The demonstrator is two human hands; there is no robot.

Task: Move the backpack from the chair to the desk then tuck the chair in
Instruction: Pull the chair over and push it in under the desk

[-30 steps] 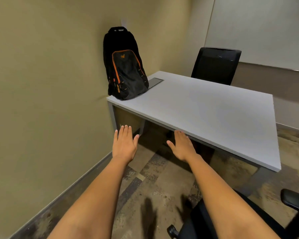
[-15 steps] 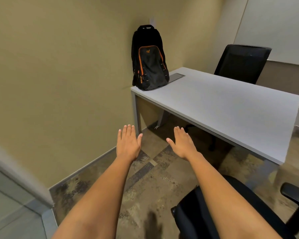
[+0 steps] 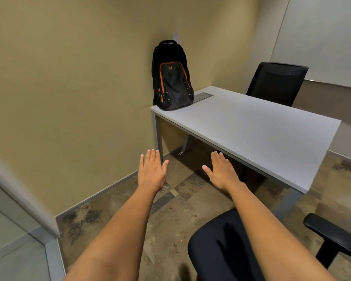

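A black backpack (image 3: 172,78) with orange trim stands upright on the far left corner of the grey desk (image 3: 251,126), leaning against the wall. A black office chair (image 3: 221,248) sits below me at the lower right, its seat under my right forearm and its armrest (image 3: 332,234) at the right edge; it stands apart from the desk's near edge. My left hand (image 3: 152,171) and my right hand (image 3: 221,171) are both held out flat, palms down, fingers apart, over the floor in front of the desk. Neither hand holds anything.
A second black chair (image 3: 276,82) stands behind the desk against the far wall. A grey cable hatch (image 3: 202,96) lies in the desk top beside the backpack. A beige wall runs along the left, with a glass panel (image 3: 12,240) at the lower left. Patterned floor lies between me and the desk.
The view has pulled back and shifted left, so the desk and backpack appear farther away and more of the near chair shows. Both hands keep the same flat, empty pose.
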